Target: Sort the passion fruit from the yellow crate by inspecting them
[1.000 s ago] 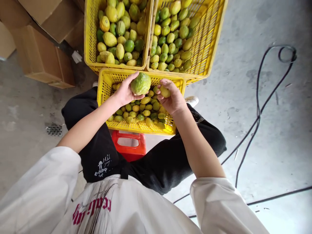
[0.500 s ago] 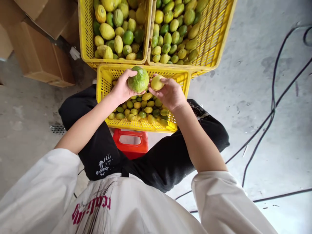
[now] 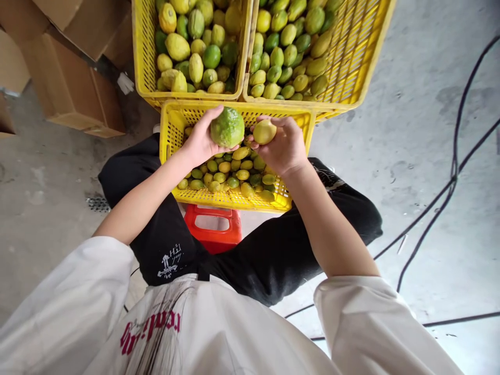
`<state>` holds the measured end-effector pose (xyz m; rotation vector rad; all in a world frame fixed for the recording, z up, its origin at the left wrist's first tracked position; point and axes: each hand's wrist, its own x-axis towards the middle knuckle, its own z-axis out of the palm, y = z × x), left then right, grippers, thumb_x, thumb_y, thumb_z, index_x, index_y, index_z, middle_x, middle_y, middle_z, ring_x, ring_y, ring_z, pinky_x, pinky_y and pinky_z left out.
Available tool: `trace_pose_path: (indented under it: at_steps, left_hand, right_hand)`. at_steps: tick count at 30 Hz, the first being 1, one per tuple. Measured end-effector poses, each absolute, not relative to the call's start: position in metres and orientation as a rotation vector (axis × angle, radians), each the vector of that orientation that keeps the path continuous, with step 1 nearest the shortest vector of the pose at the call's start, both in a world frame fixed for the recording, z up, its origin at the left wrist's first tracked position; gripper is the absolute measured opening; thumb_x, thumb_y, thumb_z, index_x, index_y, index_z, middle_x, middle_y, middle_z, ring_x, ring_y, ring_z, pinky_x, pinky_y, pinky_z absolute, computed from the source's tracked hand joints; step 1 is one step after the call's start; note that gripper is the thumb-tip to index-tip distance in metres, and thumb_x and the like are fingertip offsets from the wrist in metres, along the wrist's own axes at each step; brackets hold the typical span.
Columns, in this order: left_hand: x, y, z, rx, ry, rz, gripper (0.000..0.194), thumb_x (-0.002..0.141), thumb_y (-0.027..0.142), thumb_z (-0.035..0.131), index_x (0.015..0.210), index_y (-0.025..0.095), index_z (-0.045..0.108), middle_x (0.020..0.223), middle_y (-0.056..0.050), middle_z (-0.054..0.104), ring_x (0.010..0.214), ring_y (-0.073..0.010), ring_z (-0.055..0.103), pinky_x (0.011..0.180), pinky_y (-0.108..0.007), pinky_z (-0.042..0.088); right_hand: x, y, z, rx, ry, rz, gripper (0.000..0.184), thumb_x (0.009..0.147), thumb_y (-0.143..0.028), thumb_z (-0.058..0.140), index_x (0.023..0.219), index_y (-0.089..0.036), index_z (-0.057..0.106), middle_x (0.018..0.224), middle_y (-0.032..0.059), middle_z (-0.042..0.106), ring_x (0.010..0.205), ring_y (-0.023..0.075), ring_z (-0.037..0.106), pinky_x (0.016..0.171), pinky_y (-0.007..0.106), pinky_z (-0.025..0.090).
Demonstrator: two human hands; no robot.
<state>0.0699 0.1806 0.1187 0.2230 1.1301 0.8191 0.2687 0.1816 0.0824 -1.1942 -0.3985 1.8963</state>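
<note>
My left hand [image 3: 203,136] is closed round a large, bumpy green citrus fruit [image 3: 227,128], its thumb over the top. Close beside it, my right hand [image 3: 286,146] grips a smaller, smooth yellow lemon [image 3: 264,132] between thumb and fingers. Both fruits are held above the near yellow crate [image 3: 233,198], which contains many small yellow and green lemons [image 3: 245,175]. The hands hide part of that crate's contents.
Behind it stand a left yellow crate [image 3: 141,57] of larger lemons and a right yellow crate [image 3: 357,57] of greenish ones. Cardboard boxes [image 3: 70,78] are at the left. A red stool [image 3: 214,240] shows between my legs. Black cables [image 3: 455,151] cross the floor at the right.
Both hands, still holding their fruits, appear slightly further right in view, along with the whole scene. The lemon in my right hand is turned a little within the fingers.
</note>
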Motion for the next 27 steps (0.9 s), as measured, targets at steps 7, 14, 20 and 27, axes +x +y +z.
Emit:
trace_pose_path:
  at_steps: [7, 14, 20, 27]
  left_hand:
    - [0.067, 0.186, 0.121, 0.148, 1.007, 0.877, 0.037, 0.111, 0.046, 0.046, 0.126, 0.022, 0.07, 0.106, -0.01, 0.086, 0.121, -0.0327, 0.083, 0.092, -0.038, 0.068]
    - [0.074, 0.191, 0.124, 0.241, 0.992, 0.93, 0.036, 0.112, 0.05, 0.06, 0.13, 0.022, 0.073, 0.1, -0.009, 0.083, 0.126, -0.0299, 0.078, 0.099, -0.035, 0.067]
    - [0.074, 0.188, 0.122, 0.212, 1.036, 0.967, 0.038, 0.117, 0.047, 0.054, 0.132, 0.015, 0.068, 0.096, -0.004, 0.077, 0.128, -0.0254, 0.077, 0.106, -0.035, 0.063]
    - [0.076, 0.192, 0.12, 0.116, 0.989, 0.839, 0.054, 0.109, 0.064, 0.056, 0.133, 0.018, 0.073, 0.102, -0.013, 0.085, 0.116, -0.0318, 0.085, 0.096, -0.036, 0.07]
  right_hand:
    - [0.302, 0.171, 0.074, -1.226, -0.384, 1.738, 0.017, 0.086, -0.041, 0.077, 0.098, -0.032, 0.068, 0.101, 0.002, 0.079, 0.114, 0.0287, 0.078, 0.087, 0.047, 0.072]
    - [0.311, 0.169, 0.069, -1.233, -0.617, 1.706, 0.044, 0.075, -0.06, 0.093, 0.095, -0.034, 0.063, 0.103, 0.003, 0.078, 0.124, 0.0352, 0.076, 0.082, 0.048, 0.075]
    - [0.296, 0.165, 0.076, -1.237, -0.671, 1.815, 0.046, 0.074, -0.058, 0.094, 0.095, -0.034, 0.062, 0.1, 0.0021, 0.077, 0.107, 0.0327, 0.079, 0.064, 0.041, 0.069]
    - [0.279, 0.174, 0.066, -1.195, -0.595, 1.825, 0.045, 0.073, -0.058, 0.093, 0.095, -0.033, 0.062, 0.094, 0.0005, 0.074, 0.092, 0.0264, 0.076, 0.063, 0.036, 0.063]
